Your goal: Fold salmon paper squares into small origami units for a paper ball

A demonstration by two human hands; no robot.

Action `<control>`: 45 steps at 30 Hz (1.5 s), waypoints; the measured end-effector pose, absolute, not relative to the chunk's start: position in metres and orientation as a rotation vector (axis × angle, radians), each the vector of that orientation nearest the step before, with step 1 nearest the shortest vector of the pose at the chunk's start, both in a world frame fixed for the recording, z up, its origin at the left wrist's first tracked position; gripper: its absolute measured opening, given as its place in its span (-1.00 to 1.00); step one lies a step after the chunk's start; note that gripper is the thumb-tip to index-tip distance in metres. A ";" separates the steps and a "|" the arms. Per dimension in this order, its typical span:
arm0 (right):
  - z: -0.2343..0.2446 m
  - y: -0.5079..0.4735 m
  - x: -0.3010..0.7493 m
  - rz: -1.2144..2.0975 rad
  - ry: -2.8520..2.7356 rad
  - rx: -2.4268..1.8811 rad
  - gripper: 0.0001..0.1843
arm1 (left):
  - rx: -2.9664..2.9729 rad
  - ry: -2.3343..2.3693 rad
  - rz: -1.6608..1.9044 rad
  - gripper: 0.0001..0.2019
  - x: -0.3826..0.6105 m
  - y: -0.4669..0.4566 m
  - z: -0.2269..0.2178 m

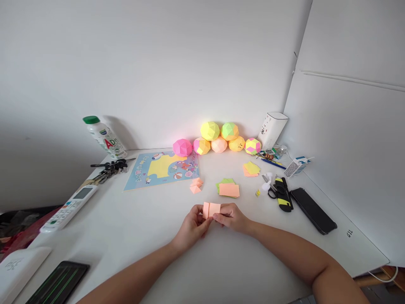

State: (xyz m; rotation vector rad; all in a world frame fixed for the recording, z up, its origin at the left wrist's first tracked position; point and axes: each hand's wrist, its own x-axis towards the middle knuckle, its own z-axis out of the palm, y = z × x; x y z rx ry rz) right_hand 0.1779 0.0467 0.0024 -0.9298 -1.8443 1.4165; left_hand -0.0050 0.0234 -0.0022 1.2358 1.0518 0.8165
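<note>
A small peach paper sheet (pixel 214 208) with a fold line near its left end is held between both hands, above the front of the white table. My left hand (pixel 194 225) pinches its left end, thumb in front. My right hand (pixel 232 217) grips the right end with the thumb over the lower edge. Just beyond the hands lie several folded peach paper pieces (pixel 196 185). To their right is a stack of green sheets with a peach sheet (pixel 229 190) on top. Yellow and peach sheets (pixel 252 169) lie farther back.
Faceted paper balls (pixel 219 144) are piled against the wall. A blue printed sheet (pixel 164 171), a white bottle (pixel 106 137), keys (pixel 109 169) and a remote (pixel 69 208) lie left. Scissors (pixel 274 193), a yellow-black cutter (pixel 282 195), a black phone (pixel 313 210) and a small carton (pixel 296 166) lie right.
</note>
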 end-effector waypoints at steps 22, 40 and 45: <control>0.003 0.048 0.179 1.350 -1.881 -1.030 -0.57 | 1.221 1.064 0.874 -0.67 -0.010 0.025 0.005; -0.004 0.043 0.179 1.469 -1.632 -0.882 -0.84 | 1.135 1.056 0.801 -0.62 -0.009 0.027 0.004; -0.007 0.044 0.180 1.403 -1.770 -0.869 -0.88 | 1.138 1.055 0.789 -0.62 -0.008 0.027 0.005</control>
